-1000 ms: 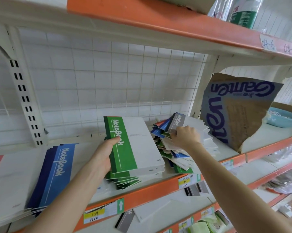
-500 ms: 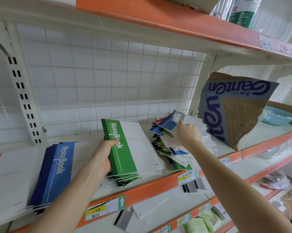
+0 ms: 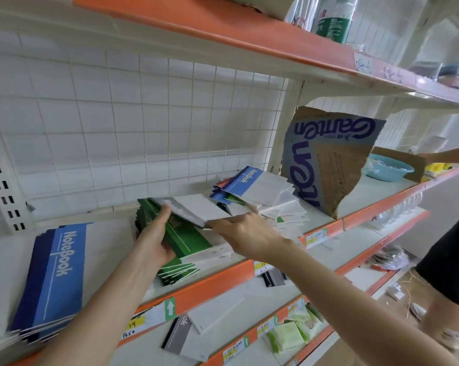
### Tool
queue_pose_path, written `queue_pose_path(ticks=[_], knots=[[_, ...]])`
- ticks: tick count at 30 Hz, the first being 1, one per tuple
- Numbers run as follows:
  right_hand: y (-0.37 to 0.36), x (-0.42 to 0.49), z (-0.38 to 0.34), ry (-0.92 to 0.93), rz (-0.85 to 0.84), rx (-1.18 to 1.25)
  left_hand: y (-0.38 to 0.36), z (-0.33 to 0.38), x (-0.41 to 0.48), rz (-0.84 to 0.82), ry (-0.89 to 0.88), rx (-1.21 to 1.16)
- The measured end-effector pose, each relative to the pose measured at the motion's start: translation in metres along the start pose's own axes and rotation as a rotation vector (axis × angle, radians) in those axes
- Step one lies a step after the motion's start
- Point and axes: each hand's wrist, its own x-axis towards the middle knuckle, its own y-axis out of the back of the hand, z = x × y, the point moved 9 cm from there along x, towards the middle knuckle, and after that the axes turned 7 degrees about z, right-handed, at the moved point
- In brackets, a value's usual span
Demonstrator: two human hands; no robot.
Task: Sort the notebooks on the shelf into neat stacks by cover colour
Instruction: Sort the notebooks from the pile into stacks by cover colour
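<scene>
Presently, one item in hand: grey notebook (image 3: 188, 210), frame centre, pinched at its near corner by my right hand (image 3: 245, 233). The book runs up and left from that pinch, hanging over the green stack (image 3: 188, 243). Left hand (image 3: 154, 241) grips that stack's spine edge, thumb just beside the grey cover. Advice: grey does not belong on green, so I would carry it level and give it its own spot. Also listed: blue stack (image 3: 54, 273), lower left; unsorted pile (image 3: 260, 199), right of centre.
</scene>
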Motion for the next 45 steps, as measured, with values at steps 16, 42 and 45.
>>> queue_pose_path(ticks=[16, 42, 45], knots=[[-0.027, -0.027, 0.092, -0.578, -0.210, 0.017, 0.020, 0.019, 0.014, 0.041, -0.091, 0.113], [-0.054, -0.015, 0.186, -0.562, -0.527, -0.322, -0.015, 0.027, 0.022, 0.150, -0.159, 0.120], [-0.046, -0.016, 0.185, -0.592, -0.426, -0.260, -0.016, 0.024, 0.020, 0.162, -0.151, 0.146]])
